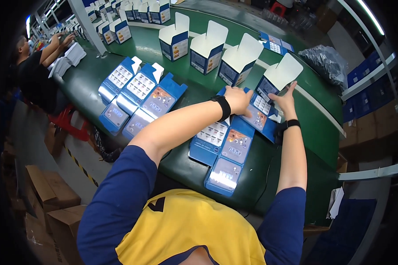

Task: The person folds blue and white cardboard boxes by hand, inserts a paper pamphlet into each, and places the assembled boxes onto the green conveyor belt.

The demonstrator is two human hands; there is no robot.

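Note:
My left hand (238, 100) is bent over a partly folded blue carton (255, 115), its fingers closed on the carton's upper edge. To its right, my right hand (285, 100) has thumb and fingers spread beside an open-topped blue box (269, 84) with a raised white flap. The thumb is near the box's front face; whether it touches is unclear. Beneath my left forearm lies a flat, unfolded blue carton (230, 152) with printed panels. Both wrists wear black bands.
More flat cartons (139, 95) lie to the left on the dark green table (181, 165). Open boxes (205, 51) stand along a green conveyor (150, 46). A clear plastic bag (325, 62) sits at the far right. One person (40, 70) works at far left near a red stool (70, 123).

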